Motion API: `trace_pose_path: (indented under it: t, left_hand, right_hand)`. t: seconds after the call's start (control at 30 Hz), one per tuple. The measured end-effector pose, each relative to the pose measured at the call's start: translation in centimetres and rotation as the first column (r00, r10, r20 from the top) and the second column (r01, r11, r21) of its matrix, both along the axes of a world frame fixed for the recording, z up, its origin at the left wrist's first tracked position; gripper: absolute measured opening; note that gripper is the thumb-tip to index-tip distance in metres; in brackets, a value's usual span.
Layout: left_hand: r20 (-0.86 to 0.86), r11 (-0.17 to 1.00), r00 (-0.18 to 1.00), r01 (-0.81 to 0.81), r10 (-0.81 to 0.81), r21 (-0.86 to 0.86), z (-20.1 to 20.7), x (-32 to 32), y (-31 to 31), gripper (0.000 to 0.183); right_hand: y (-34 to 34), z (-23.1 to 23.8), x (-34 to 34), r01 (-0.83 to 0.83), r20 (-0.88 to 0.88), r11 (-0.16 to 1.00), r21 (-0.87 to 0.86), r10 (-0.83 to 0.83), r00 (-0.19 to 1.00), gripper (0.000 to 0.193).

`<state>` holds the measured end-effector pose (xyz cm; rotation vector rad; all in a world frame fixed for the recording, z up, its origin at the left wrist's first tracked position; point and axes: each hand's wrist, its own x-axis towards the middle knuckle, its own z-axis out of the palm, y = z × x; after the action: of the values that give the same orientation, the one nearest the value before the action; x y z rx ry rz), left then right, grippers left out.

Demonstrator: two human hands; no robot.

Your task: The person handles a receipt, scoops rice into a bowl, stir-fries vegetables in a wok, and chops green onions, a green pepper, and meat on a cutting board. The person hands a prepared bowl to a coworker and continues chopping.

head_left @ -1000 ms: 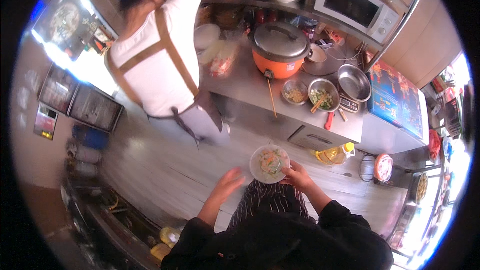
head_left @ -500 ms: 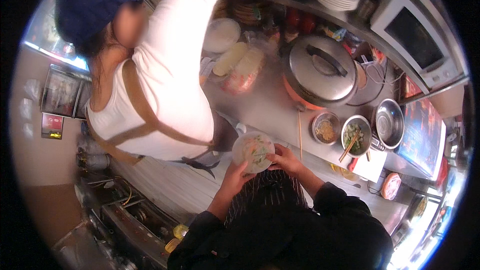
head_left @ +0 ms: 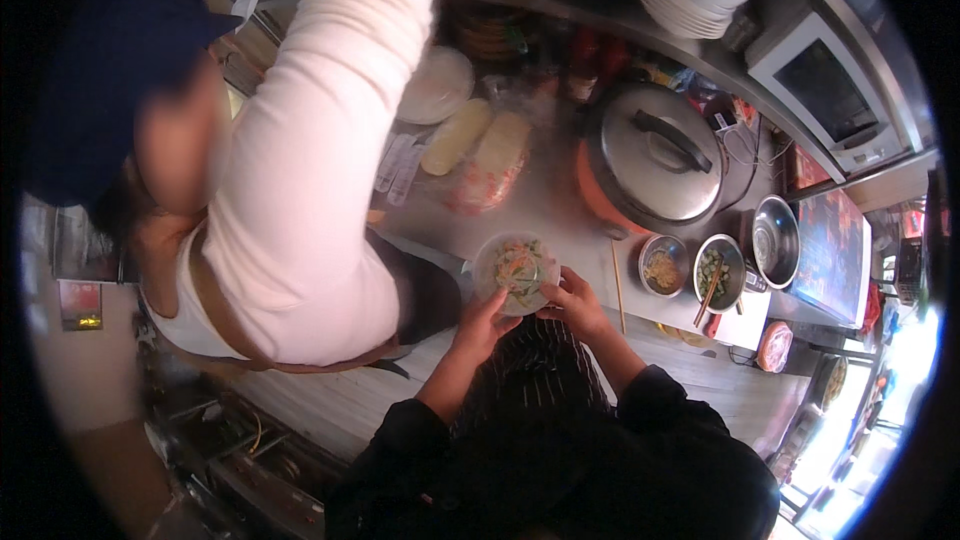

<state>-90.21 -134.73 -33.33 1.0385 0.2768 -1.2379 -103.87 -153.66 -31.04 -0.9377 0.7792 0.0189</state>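
Observation:
Between my two hands is a round, pale plastic bowl [head_left: 489,258] with green and orange shreds of food showing in it. My left hand [head_left: 482,322] grips its near left side, thumb up at the rim. On the near right side my right hand [head_left: 578,306] holds the rim with its fingers closed. Whether a clear lid covers the bowl, I cannot tell. It is over the near edge of the counter [head_left: 560,230], in front of my striped apron [head_left: 535,370].
Close on my left a co-worker in a white sleeve [head_left: 330,90] reaches up. A large lidded pot [head_left: 655,155] stands ahead right. Near it are a metal bowl of brown bits [head_left: 664,265], a metal bowl with chopsticks [head_left: 720,275] and an empty metal bowl [head_left: 776,240].
The bowl has moved slightly up and right in view with both hands still on it. The co-worker shows further left and larger, and the view has shifted.

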Motion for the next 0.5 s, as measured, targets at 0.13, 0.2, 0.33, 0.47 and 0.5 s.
trace_pose_path:
  t: [0.13, 0.2, 0.33, 0.47, 0.5]
  left_hand:
    - [-0.011, 0.997, 0.997, -0.073, 0.074, 0.033, 0.0, 2.3, 2.0, 0.065]
    - [-0.061, 0.989, 0.989, -0.131, 0.135, 0.062, 0.1, 3.5, 3.6, 0.067]
    - [0.019, 0.957, 0.962, -0.274, 0.274, 0.091, 0.6, 5.3, 6.9, 0.072]
    - [-0.004, 0.857, 0.874, -0.475, 0.485, 0.201, 0.8, 6.8, 9.3, 0.076]
    - [0.035, 0.842, 0.864, -0.497, 0.502, 0.21, 0.7, 7.0, 9.6, 0.076]
  right_hand:
    - [0.9, -0.9, 3.2, -0.09, 0.01, 0.996, 0.007, 0.09, 0.996, 0.076]
    - [1.5, -1.4, 5.4, -0.161, 0.014, 0.987, 0.021, 0.16, 0.987, 0.075]
    - [1.3, -2.3, 11.9, -0.468, -0.011, 0.883, 0.035, 0.469, 0.883, 0.074]
    - [0.3, -3.1, 19.5, -0.69, 0.034, 0.724, -0.023, 0.69, 0.723, 0.061]
    - [-0.3, -3.3, 21.4, -0.708, -0.016, 0.668, -0.229, 0.725, 0.689, 0.056]
